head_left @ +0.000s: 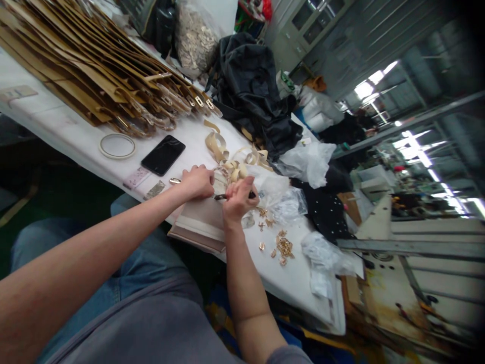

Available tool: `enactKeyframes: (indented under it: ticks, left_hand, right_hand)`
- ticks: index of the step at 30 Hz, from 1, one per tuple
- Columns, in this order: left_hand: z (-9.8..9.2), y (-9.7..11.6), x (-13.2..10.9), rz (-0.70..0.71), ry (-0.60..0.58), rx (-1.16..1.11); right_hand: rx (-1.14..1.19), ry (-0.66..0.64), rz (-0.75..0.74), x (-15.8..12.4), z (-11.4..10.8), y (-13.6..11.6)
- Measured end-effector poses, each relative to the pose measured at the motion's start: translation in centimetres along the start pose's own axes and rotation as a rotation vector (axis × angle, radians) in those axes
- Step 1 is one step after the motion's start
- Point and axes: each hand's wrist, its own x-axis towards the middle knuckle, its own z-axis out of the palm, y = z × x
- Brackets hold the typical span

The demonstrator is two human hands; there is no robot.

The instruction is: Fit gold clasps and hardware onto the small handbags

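A pale pink leather bag (pixel 200 220) lies at the table's near edge, under both hands. My left hand (pixel 199 182) is closed, its curled fingers gripping the bag's far edge. My right hand (pixel 240 198) is wrapped round a slim tool (pixel 220 197) with a dark metallic shaft, pointing left towards my left hand. A black end shows at the other side of the fist; the exact kind of tool is unclear. Beside my left wrist lies a small shiny metal piece (pixel 175 181). Curled beige strips (pixel 238 172) lie just beyond the hands.
A black phone (pixel 163 154) and a tape roll (pixel 117 146) lie to the left, before stacked brown panels (pixel 94 65). Gold hardware pieces (pixel 284 245) and clear plastic bags (pixel 284 205) are on the right. Black material (pixel 250 76) is heaped behind.
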Motion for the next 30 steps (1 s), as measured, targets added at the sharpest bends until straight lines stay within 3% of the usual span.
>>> enactKeyframes:
  ticks: [4, 8, 18, 30]
  left_hand:
    - [0.5, -0.5, 0.2, -0.003, 0.026, -0.023]
    - [0.7, -0.7, 0.4, 0.003, 0.033, -0.031]
    - [0.8, -0.8, 0.6, 0.002, 0.039, -0.036]
    - [0.9, -1.4, 1.5, 0.000, 0.011, -0.071]
  right_hand:
    - [0.214, 0.076, -0.172, 2.2, -1.6, -1.5]
    - [0.219, 0.080, -0.241, 1.8, -2.6, -2.6]
    - [0.067, 0.008, -0.208, 0.8, 0.1, -1.3]
    - [0.070, -0.144, -0.226, 0.1, 0.5, -0.9]
